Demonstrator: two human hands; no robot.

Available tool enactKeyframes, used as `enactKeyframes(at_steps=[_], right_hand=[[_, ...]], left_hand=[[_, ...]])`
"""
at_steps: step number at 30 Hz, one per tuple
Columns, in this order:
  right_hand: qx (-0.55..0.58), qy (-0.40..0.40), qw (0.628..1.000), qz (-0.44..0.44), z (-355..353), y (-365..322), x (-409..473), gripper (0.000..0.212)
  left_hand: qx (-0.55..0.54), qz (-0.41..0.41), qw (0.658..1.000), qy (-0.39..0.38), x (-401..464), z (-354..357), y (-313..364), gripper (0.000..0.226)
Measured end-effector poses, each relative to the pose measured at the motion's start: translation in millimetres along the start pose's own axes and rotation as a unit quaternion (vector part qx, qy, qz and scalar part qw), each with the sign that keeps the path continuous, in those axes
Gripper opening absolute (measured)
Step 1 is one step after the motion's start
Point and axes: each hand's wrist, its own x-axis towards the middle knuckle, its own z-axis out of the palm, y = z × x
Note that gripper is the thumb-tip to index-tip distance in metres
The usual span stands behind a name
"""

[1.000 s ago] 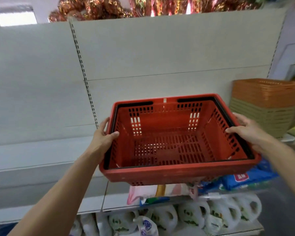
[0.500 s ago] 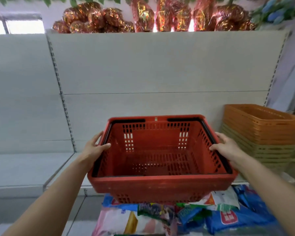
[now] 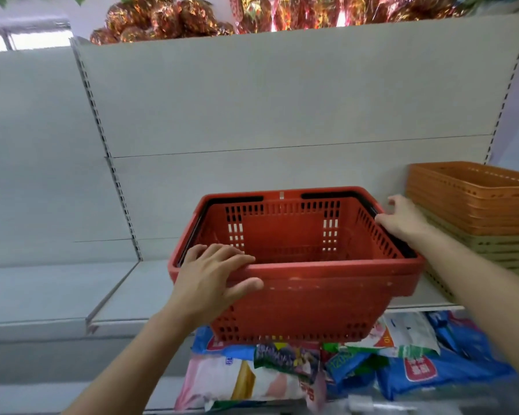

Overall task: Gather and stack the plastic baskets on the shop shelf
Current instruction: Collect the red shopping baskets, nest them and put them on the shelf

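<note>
A red plastic basket (image 3: 297, 295) with black folded handles hangs level in front of the white shelf (image 3: 57, 289), its base below the shelf's front edge. My left hand (image 3: 213, 277) grips its near-left rim, fingers over the edge and thumb on the outer wall. My right hand (image 3: 402, 223) holds the far part of the right rim, thumb on the rim and fingers spread loosely. To the right on the shelf stands a stack of orange baskets (image 3: 477, 199) on top of several olive-green baskets (image 3: 507, 250).
The white back panel rises behind the shelf. Bagged goods (image 3: 417, 369) in blue, pink and white lie on the lower shelf under the basket. Shiny foil decorations (image 3: 162, 16) sit on top of the unit.
The basket has moved forward to the shelf edge, closer to the orange stack. My left hand has shifted from the left side rim to the near-left corner. My right fingers have loosened.
</note>
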Motion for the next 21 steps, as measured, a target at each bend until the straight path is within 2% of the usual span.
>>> enactKeyframes(at_steps=[3,4,6,7,8,9,11,16,21], right_hand=[[0.041,0.090,0.975,-0.199,-6,-18,-31,0.033],[0.018,0.069,0.961,-0.269,-8,-25,-51,0.032],[-0.100,-0.031,0.931,-0.351,-1,-30,-96,0.046],[-0.180,-0.047,0.907,-0.378,6,-27,-112,0.057],[-0.245,-0.026,0.881,-0.404,16,-19,-121,0.064],[-0.291,0.001,0.863,-0.413,23,-11,-123,0.066],[-0.302,0.054,0.859,-0.409,29,1,-116,0.058],[-0.297,0.066,0.853,-0.424,24,9,-99,0.050],[-0.285,0.041,0.864,-0.413,2,27,-72,0.049]], left_hand=[[0.028,-0.004,0.999,0.035,-6,14,-8,0.050],[0.023,-0.010,0.999,0.039,-4,16,-9,0.048],[0.018,-0.011,0.998,0.060,0,20,-9,0.046],[0.011,-0.016,0.997,0.075,2,23,-9,0.045],[0.001,-0.020,0.996,0.087,4,24,-7,0.044],[-0.006,-0.023,0.995,0.097,6,24,-5,0.043],[-0.011,-0.027,0.994,0.106,10,26,-3,0.042],[-0.002,-0.034,0.993,0.109,24,29,6,0.039],[-0.010,-0.031,0.993,0.114,50,38,37,0.030]])
